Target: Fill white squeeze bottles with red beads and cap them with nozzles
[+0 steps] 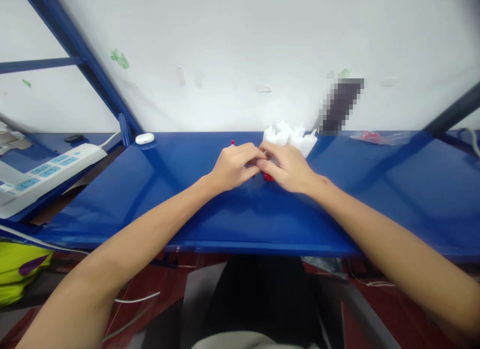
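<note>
My left hand and my right hand meet fingertip to fingertip over the blue table. The fingers of both are bent and pressed together; what they pinch, if anything, is hidden. Small red round pieces show on the table just under my right hand. Right behind that hand stand several white squeeze bottles with thin nozzle tips. Past the knuckles of my left hand, a small red-tipped white piece sticks up, its lower part covered by the hand.
A white earbud case lies at the table's back left. To the left is a white power strip with cables. A clear bag with red pieces rests at the back right, near a dark pixelated object against the wall.
</note>
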`<state>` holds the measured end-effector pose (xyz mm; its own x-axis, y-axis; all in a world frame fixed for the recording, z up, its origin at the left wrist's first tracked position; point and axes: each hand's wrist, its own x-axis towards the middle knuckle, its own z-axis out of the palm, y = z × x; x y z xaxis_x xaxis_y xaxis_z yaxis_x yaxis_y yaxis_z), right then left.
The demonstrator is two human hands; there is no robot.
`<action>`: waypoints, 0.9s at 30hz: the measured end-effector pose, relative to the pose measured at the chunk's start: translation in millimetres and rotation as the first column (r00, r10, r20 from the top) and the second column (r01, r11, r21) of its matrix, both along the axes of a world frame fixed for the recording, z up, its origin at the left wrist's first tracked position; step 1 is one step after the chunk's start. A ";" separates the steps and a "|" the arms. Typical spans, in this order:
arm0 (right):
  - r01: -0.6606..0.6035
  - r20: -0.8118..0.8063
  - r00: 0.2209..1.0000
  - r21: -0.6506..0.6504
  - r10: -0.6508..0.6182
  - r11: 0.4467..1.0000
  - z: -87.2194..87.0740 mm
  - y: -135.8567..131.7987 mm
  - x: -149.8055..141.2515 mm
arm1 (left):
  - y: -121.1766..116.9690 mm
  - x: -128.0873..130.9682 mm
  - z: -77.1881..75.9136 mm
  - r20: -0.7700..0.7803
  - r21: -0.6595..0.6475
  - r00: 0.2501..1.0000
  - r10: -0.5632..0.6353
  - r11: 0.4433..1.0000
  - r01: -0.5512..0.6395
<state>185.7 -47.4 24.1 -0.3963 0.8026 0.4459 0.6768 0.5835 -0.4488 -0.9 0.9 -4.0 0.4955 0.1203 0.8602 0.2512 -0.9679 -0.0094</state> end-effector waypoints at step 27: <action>-0.187 -0.142 0.972 -0.005 0.185 0.982 2.6 1.2 4.9 | -7.4 0.8 6.1 -0.127 0.026 0.992 -0.013 1.000 0.016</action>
<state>190.7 -46.2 26.7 -0.4739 0.7291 0.4938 0.4865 0.6842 -0.5433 0.0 -6.5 2.1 0.6024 0.0895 0.7932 0.2320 -0.9704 -0.0667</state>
